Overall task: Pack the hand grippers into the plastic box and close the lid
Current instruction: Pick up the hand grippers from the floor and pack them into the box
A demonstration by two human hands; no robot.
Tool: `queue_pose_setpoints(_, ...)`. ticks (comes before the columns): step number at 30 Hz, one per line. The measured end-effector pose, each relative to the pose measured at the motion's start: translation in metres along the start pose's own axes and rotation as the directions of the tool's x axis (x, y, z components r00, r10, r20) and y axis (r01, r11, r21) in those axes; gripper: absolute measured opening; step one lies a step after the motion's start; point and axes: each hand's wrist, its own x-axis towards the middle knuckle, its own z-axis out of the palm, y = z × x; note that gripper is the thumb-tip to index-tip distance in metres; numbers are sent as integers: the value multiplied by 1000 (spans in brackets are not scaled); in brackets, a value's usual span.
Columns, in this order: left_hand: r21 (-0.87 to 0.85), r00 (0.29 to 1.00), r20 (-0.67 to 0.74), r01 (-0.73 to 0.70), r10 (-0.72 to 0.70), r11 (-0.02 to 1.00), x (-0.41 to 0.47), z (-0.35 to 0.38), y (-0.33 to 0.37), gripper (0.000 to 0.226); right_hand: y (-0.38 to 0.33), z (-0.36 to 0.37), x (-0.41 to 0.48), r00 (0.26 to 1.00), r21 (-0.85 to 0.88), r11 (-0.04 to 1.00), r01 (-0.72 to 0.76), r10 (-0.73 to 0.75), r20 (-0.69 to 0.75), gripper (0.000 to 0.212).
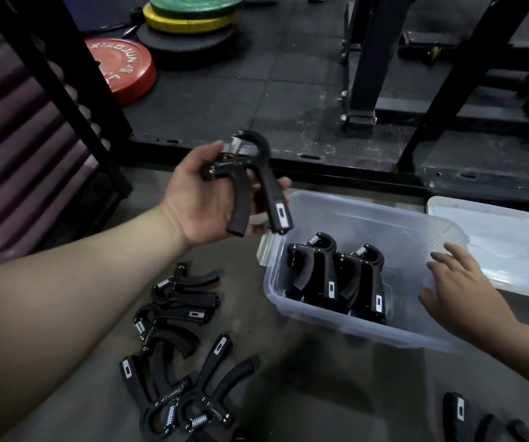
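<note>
Head view: left hand (202,199) grips a hand gripper (250,183) — spring up, handles pointing down toward the plastic box (349,327) — right hand (461,295) open, fingers spread.

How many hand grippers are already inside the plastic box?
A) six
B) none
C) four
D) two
D: two hand grippers stand side by side in the plastic box, while the left hand holds a third outside it.

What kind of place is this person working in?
Most likely a gym or weight room. Coloured weight plates lie stacked on a black rubber tiled floor, and the dark steel uprights of a rack stand just behind the plastic box.
</note>
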Motion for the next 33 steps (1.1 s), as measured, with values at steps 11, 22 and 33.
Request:
queue_pose_setpoints(11,453,898,-339,416,-279,789,61,57,-94,38,0,-2,0,1000,57,998,-8,9,-17,47)
queue_pose_setpoints(22,590,834,-551,415,-30,693,141,71,-167,21,-1,-2,-1,998,62,998,-3,7,-63,45)
queue_pose_setpoints(33,846,939,-215,317,270,-428,143,64,-179,10,-2,-7,-3,1000,96,995,-7,9,-19,48)
